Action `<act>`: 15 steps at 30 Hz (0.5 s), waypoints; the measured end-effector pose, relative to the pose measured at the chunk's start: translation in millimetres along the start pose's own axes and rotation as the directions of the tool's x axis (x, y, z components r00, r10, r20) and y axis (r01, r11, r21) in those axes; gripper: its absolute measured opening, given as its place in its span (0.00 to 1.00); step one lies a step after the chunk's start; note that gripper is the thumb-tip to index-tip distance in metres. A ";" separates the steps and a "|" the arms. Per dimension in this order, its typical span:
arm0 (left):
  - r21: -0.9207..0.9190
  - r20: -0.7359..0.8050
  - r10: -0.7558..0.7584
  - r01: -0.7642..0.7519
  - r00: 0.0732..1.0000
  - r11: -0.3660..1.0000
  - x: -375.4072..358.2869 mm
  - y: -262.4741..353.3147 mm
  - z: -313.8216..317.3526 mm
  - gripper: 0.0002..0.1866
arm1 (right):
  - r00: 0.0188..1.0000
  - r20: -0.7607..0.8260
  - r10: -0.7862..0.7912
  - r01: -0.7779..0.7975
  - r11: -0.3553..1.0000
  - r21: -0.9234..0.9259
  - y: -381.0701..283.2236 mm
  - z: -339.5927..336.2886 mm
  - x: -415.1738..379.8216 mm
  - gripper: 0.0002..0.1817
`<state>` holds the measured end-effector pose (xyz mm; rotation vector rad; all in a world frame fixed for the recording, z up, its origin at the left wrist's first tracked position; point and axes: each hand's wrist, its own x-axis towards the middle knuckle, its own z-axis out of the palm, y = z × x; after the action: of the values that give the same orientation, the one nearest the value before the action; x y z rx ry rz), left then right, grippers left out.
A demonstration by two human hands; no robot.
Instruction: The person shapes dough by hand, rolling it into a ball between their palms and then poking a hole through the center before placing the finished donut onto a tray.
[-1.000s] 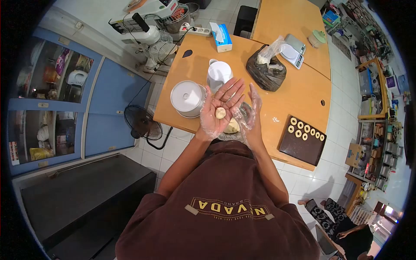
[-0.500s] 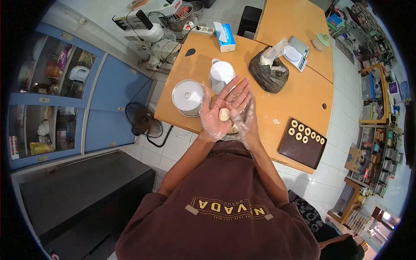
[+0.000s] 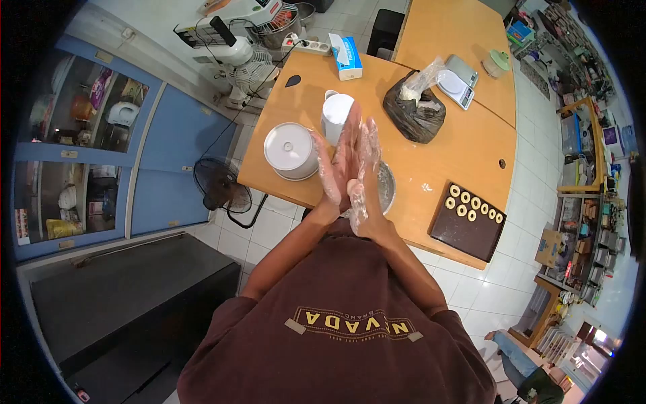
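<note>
My left hand and my right hand meet palm to palm over the near edge of the table, fingers stretched out and dusted with flour. A small dough ball is pressed between the palms, hidden by them at this moment. Just behind my right hand stands a metal bowl, mostly covered by the hand, with pale flour on its wall. On the right, a dark baking tray carries several dough rings near its far edge.
A white lidded tub and a white jug stand left of my hands. Farther back are a black plastic bag, a kitchen scale and a tissue box. A fan is beside the table.
My right hand has closed over the left palm, covering the dough ball that lay there. More of the metal bowl shows now. A person at the lower right has shifted.
</note>
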<state>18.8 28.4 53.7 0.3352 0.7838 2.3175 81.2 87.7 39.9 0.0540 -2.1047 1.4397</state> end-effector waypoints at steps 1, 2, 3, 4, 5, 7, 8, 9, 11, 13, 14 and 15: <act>0.131 -0.014 0.013 -0.011 1.000 0.991 -1.4 -2.6 -2.6 0.56 | 0.999 -0.042 0.010 -0.008 0.998 0.065 -5.9 -0.2 4.2 0.52; 0.196 0.049 0.017 -0.026 0.999 0.980 -3.1 -6.8 -9.4 0.56 | 0.996 -0.083 0.021 -0.010 0.991 0.130 -11.8 -0.3 8.4 0.52; 0.307 0.080 0.068 -0.089 0.995 0.948 -5.8 -10.0 -6.6 0.57 | 0.992 -0.125 0.031 -0.006 0.981 0.195 -17.6 -0.5 12.8 0.52; 0.409 0.119 0.109 -0.149 0.987 0.901 -12.2 -17.1 -0.6 0.57 | 0.980 -0.173 0.102 -0.054 0.964 0.259 -21.2 -5.8 18.2 0.53; 0.503 0.161 0.149 -0.211 0.976 0.838 -17.5 -20.7 3.4 0.58 | 0.975 -0.190 0.117 -0.074 0.972 0.222 -16.9 -10.9 20.8 0.53; 0.514 0.186 0.152 -0.228 0.971 0.827 -20.1 -9.0 17.7 0.58 | 0.967 -0.212 0.143 -0.109 0.980 0.167 -8.9 -18.3 23.8 0.54; 0.511 0.200 0.177 -0.257 0.964 0.821 -18.1 -1.4 24.1 0.57 | 0.964 -0.216 0.152 -0.119 0.980 0.159 -7.9 -15.5 20.4 0.55; 0.507 0.213 0.204 -0.287 0.956 0.813 -15.5 2.8 26.5 0.56 | 0.969 -0.198 0.148 -0.107 0.973 0.203 -8.1 -11.2 15.3 0.55; 0.543 0.212 0.262 -0.336 0.942 0.769 -5.2 5.3 22.4 0.57 | 0.979 -0.154 0.131 -0.071 0.937 0.341 -10.4 0.7 1.8 0.56; 0.609 0.239 0.286 -0.373 0.928 0.700 -3.2 3.4 20.2 0.60 | 0.977 -0.147 0.153 -0.060 0.865 0.499 -12.1 7.0 -7.5 0.57; 0.653 0.266 0.279 -0.386 0.923 0.651 -4.9 -0.2 19.1 0.62 | 0.976 -0.146 0.163 -0.049 0.814 0.579 -13.1 7.1 -9.6 0.57; 0.678 0.275 0.256 -0.376 0.927 0.632 -8.3 -5.1 16.8 0.64 | 0.973 -0.162 0.164 -0.042 0.815 0.577 -15.0 3.8 -7.1 0.58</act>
<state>34.7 33.5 63.6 1.0689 1.6676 2.1357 90.7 76.2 48.2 0.0210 -1.4645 2.0101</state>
